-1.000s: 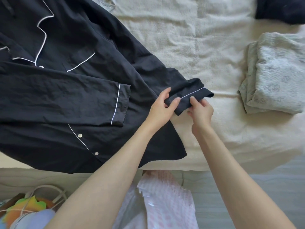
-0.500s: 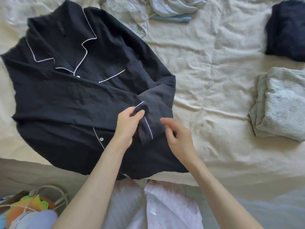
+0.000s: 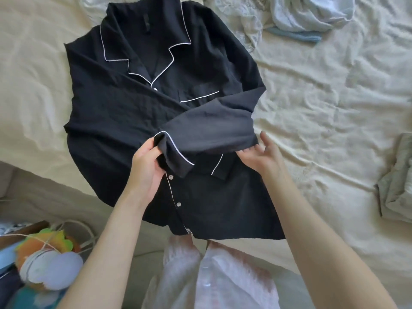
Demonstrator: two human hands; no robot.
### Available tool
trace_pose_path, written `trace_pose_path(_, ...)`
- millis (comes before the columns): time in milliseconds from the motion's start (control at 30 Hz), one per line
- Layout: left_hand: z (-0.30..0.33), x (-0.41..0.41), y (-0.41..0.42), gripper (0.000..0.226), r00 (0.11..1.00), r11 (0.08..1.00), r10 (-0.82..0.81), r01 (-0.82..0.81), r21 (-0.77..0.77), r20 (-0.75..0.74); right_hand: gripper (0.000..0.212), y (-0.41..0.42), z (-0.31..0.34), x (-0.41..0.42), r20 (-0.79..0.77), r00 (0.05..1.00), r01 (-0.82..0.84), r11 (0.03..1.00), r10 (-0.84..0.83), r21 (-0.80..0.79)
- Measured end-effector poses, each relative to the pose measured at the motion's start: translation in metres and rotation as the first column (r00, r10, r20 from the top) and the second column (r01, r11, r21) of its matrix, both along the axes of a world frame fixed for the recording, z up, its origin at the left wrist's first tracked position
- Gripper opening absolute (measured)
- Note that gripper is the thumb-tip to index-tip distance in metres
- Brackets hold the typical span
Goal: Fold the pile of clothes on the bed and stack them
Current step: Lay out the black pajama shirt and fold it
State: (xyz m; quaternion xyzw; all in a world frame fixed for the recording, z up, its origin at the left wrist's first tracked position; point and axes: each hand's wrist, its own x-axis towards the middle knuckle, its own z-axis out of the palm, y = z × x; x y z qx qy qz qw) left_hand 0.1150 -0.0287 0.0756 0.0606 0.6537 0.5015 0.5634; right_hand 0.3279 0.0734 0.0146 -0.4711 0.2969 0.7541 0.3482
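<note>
A black pyjama shirt (image 3: 138,108) with white piping lies face up on the cream bed (image 3: 323,112), collar at the top. Its right sleeve (image 3: 207,128) is folded across the chest. My left hand (image 3: 147,166) grips the sleeve's piped cuff (image 3: 174,155) over the button line. My right hand (image 3: 260,152) has straight fingers under the sleeve's lower edge, palm turned up. The other sleeve lies folded beneath, with its piped cuff showing below.
A crumpled pale blue and white pile of clothes (image 3: 301,16) lies at the top. A folded grey-green garment (image 3: 399,181) sits at the right edge. A bag with colourful things (image 3: 44,259) stands off the bed at lower left.
The sleeve has been carried leftwards from the bed's bare part across the shirt's chest. My left hand stayed on the cuff. My right hand let go and now supports the sleeve's edge.
</note>
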Motion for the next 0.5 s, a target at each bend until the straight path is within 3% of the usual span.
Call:
trace_pose_path(67,-0.003,-0.017,-0.014,0.029,0.998,0.998,0.064,-0.065,-0.026,-0.028,0.040,0.009,0.006,-0.007,0.001,1.000,0.018,1.000,-0.018,0.025)
trace_pose_path(200,-0.010,-0.044,-0.044,0.035,0.974,0.972,0.218,-0.222,-0.079,-0.059,0.045,0.020,0.011,-0.019,0.158,0.981,0.104,0.992,-0.114,0.068)
trace_pose_path(300,-0.025,-0.068,-0.061,0.038,0.946,0.928,0.270,-0.306,-0.214,-0.181,0.048,0.023,0.006,-0.018,0.249,0.964,0.085,0.995,-0.096,0.055)
trace_pose_path(400,-0.042,-0.086,-0.075,0.037,0.945,0.869,0.111,-0.242,-0.432,-0.307,0.043,0.022,0.000,-0.026,0.374,0.924,-0.099,0.994,0.077,0.039)
trace_pose_path(500,-0.057,-0.098,-0.081,0.045,0.951,0.811,-0.122,-0.069,-0.582,-0.283,0.051,0.018,-0.006,-0.045,0.510,0.745,-0.486,0.874,0.430,-0.028)
